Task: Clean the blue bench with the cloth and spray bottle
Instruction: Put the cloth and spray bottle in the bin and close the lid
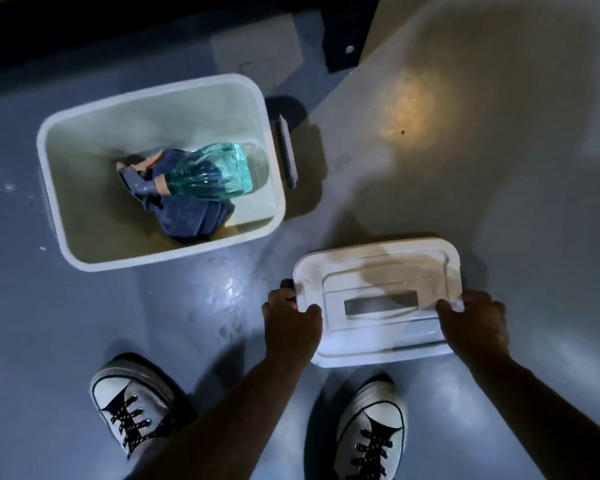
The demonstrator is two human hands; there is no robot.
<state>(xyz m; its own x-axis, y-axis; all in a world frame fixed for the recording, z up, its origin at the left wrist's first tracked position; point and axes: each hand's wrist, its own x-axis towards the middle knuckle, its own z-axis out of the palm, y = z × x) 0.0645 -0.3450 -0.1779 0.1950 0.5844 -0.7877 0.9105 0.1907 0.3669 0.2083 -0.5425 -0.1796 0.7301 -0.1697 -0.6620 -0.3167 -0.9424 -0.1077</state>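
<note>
supplies uncovered, bench cleaning yet to begin

a person stands on a grey-blue floor (pixel 499 168), both hands gripping a white plastic lid (pixel 378 299) by its short ends. the left hand (pixel 291 320) curls round the lid's left edge and the right hand (pixel 471 323) round its right edge, thumbs on top. the lid hangs low, just ahead of a pair of white laced shoes (pixel 132 403). to the far left an open white bin (pixel 160 171) sits on the floor, a dark latch handle on its right side. inside it a teal spray bottle (pixel 212 171) lies on its side across a crumpled dark blue cloth (pixel 191 216), nozzle end pointing left. the bottle looks like smooth, stiff clear plastic, probably light, though how full it is cannot be told; its neck below the trigger would seem the surest hold, since the round body may slip. the cloth appears soft and limp and should lift by pinching any raised fold. the lid seems light and slightly flexible, so setting it flat on the floor would likely free both hands. the blue bench is not clearly identifiable in view.
</note>
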